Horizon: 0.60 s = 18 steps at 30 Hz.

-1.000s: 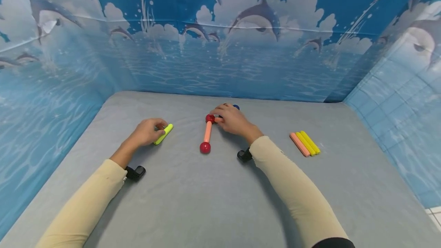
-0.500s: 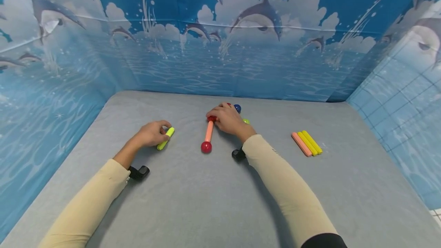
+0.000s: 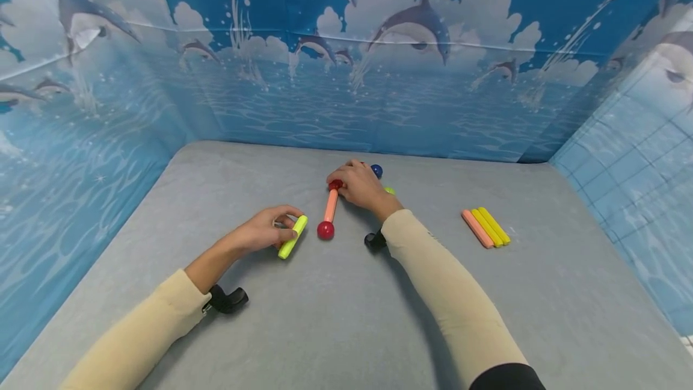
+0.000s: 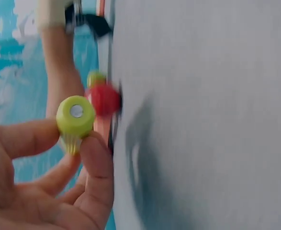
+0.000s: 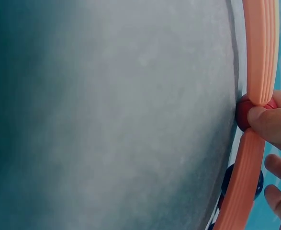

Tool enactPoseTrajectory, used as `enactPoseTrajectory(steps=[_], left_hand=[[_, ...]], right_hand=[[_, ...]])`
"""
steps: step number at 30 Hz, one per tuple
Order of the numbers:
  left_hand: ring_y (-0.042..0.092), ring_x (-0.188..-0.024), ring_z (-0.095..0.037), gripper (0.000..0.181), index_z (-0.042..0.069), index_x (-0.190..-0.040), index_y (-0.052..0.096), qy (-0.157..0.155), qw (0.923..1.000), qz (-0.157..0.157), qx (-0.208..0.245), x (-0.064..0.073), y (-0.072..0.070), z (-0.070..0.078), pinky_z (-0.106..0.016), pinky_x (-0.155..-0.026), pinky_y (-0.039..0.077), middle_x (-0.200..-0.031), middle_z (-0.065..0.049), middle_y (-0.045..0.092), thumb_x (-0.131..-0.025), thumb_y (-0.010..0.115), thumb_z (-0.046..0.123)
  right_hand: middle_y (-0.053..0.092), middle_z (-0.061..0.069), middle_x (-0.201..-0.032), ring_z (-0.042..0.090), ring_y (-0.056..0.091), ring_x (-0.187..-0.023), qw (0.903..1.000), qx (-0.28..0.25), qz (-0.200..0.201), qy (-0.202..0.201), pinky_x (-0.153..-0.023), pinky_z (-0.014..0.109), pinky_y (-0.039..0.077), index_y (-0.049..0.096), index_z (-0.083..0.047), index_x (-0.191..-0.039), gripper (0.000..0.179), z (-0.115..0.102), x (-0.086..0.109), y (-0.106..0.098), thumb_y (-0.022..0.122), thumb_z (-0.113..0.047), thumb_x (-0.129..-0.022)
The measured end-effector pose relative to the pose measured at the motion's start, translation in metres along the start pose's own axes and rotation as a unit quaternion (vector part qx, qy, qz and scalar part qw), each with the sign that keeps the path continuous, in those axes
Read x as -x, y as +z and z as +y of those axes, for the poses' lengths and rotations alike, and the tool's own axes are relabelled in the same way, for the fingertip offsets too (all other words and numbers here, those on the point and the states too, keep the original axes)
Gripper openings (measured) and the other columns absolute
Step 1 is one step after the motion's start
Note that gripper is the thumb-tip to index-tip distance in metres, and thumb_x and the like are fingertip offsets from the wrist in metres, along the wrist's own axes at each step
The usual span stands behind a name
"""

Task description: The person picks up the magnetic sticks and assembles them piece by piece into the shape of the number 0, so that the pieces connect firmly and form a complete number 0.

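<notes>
Thumb and fingers of my left hand (image 3: 266,230) pinch a yellow-green magnetic building rod (image 3: 293,238), held tilted left of the joined pieces. A round metal disc shows in the rod's end (image 4: 76,112) in the left wrist view. My right hand (image 3: 361,185) grips the far red ball (image 3: 335,185) between thumb and fingers. From that ball an orange rod (image 3: 331,206) runs toward me to a second red ball (image 3: 325,230). In the right wrist view, two orange rods (image 5: 261,48) meet at the gripped red ball (image 5: 242,112). The right hand partly hides the far pieces.
Beyond the right hand show a blue ball (image 3: 376,171) and a green piece (image 3: 389,190). One orange rod (image 3: 477,229) and two yellow rods (image 3: 490,227) lie side by side at the right on the grey cloth (image 3: 303,330). A dolphin-print curtain (image 3: 346,107) stands behind.
My left hand has carried the yellow-green rod right and toward me, close to the near red ball. The right hand has shifted slightly left and now holds the far red ball.
</notes>
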<state>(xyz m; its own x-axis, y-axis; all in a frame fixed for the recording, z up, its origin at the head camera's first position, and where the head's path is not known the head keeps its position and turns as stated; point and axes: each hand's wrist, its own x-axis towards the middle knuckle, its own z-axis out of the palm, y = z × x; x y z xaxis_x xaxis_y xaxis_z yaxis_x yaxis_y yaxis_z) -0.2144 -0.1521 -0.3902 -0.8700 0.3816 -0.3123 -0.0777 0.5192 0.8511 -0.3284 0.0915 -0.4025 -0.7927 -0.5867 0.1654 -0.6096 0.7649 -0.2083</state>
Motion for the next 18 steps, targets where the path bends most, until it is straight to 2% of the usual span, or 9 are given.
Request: enactPoseTrajectory(steps=[4, 8, 18], left_hand=[[0.063, -0.077, -0.016, 0.045, 0.005, -0.138, 0.051, -0.002, 0.9986, 0.007, 0.053, 0.003, 0.019, 0.006, -0.033, -0.072, 0.056, -0.105, -0.014, 0.063, -0.094, 0.062, 0.010], [0.065, -0.074, -0.016, 0.044, 0.005, -0.137, 0.052, -0.002, 0.9969, 0.006, 0.079, 0.006, 0.032, 0.008, -0.033, -0.072, 0.057, -0.099, -0.011, 0.065, -0.094, 0.063, 0.010], [0.064, -0.070, -0.013, 0.045, 0.000, -0.135, 0.049, -0.015, 0.9937, 0.004, 0.111, 0.006, 0.047, 0.002, -0.030, -0.068, 0.058, -0.092, -0.007, 0.066, -0.093, 0.065, 0.007]], right_hand=[[0.070, 0.000, -0.127, 0.026, 0.051, -0.124, 1.0000, 0.001, 0.003, 0.004, -0.101, 0.047, 0.043, 0.072, -0.023, -0.119, 0.027, 0.002, 0.000, 0.000, 0.069, -0.014, -0.093], [0.069, 0.000, -0.128, 0.027, 0.050, -0.125, 1.0000, -0.001, 0.000, 0.008, -0.102, 0.047, 0.043, 0.072, -0.023, -0.120, 0.028, 0.002, 0.000, 0.001, 0.068, -0.015, -0.094], [0.070, 0.001, -0.127, 0.027, 0.052, -0.123, 0.9999, 0.006, 0.007, 0.005, -0.100, 0.047, 0.044, 0.072, -0.023, -0.119, 0.028, 0.001, -0.001, 0.003, 0.069, -0.015, -0.093]])
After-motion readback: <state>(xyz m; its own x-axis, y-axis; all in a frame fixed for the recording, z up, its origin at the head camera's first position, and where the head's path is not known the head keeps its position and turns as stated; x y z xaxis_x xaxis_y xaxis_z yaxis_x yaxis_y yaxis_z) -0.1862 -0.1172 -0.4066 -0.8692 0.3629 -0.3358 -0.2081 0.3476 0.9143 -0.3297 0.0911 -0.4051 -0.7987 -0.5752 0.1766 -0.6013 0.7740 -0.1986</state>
